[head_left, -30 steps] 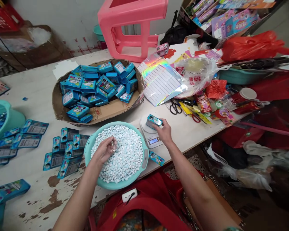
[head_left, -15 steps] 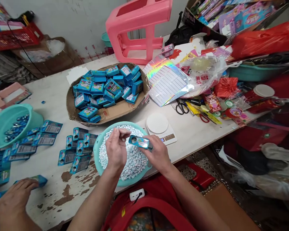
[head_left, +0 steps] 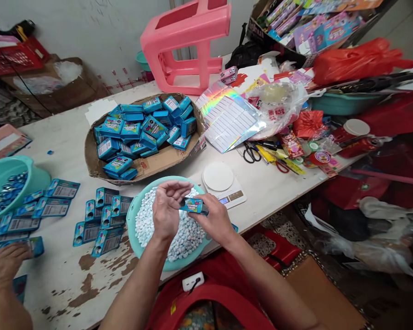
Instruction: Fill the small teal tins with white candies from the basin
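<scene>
Head view: your right hand is gripping a blue rectangular "CARAMELO" box above a round turquoise plastic basin; your half-open left hand is cupping at the box's end, contents hidden.

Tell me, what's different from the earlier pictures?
The right hand carried a Caramelo Macizo box leftward from the digital scale to above the turquoise basin; the left hand rose from the candies to the box's end. A co-worker's hand entered view. The cardboard tray stayed put.
</scene>
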The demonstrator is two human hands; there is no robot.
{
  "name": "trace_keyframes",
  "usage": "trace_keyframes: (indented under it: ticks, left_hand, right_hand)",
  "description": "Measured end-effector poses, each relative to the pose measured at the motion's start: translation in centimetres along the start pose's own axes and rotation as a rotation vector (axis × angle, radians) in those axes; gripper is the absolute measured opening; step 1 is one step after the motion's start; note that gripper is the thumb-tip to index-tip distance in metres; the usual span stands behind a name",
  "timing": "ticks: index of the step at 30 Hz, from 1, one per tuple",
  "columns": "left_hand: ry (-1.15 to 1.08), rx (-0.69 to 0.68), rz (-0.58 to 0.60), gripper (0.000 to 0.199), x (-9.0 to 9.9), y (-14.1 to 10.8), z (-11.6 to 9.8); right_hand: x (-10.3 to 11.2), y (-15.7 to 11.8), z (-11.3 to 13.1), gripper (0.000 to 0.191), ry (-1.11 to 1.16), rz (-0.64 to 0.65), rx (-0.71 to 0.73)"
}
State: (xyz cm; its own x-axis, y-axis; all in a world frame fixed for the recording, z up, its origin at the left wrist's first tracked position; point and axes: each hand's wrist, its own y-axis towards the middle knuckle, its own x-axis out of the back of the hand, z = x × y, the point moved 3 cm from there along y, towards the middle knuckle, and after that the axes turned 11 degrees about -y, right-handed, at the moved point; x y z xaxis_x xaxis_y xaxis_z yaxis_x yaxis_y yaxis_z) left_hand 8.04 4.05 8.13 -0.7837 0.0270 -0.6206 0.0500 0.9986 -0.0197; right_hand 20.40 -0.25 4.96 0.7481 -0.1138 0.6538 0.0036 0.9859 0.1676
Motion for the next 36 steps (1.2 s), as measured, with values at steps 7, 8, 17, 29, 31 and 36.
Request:
trace_keyframes:
  ticks: [7, 8, 17, 29, 31, 36]
  left_hand:
    - [0.137, -0.018, -0.230, 0.039, 4.1, 2.1, -0.8]
    - [0.187, 0.021, -0.258, 0.037, 4.9, 2.2, -0.4]
    - [0.469, 0.268, -0.322, 0.032, 8.2, 1.8, 3.3]
    - [0.585, 0.326, -0.242, 0.035, 9.4, 1.6, 4.1]
    - [0.588, 0.332, -0.232, 0.036, 9.2, 1.5, 4.3]
    - [0.611, 0.327, -0.182, 0.035, 8.3, 1.7, 4.5]
  right_hand:
    - [2.8, 0.8, -6.5, 0.039, 0.194, -0.183, -0.324]
    - [3.0, 1.2, -8.2, 0.040, 0.184, -0.243, -0.380]
    - [0.7, 4.5, -16.6, 0.040, 0.091, -0.300, -0.382]
    - [3.5, -4.7, -19.0, 0.037, 0.117, -0.334, -0.569]
    - [3.4, -6.3, -19.2, 0.037, 0.119, -0.325, -0.596]
    - [2.5, -9.2, -18.7, 0.035, 0.135, -0.292, -0.633]
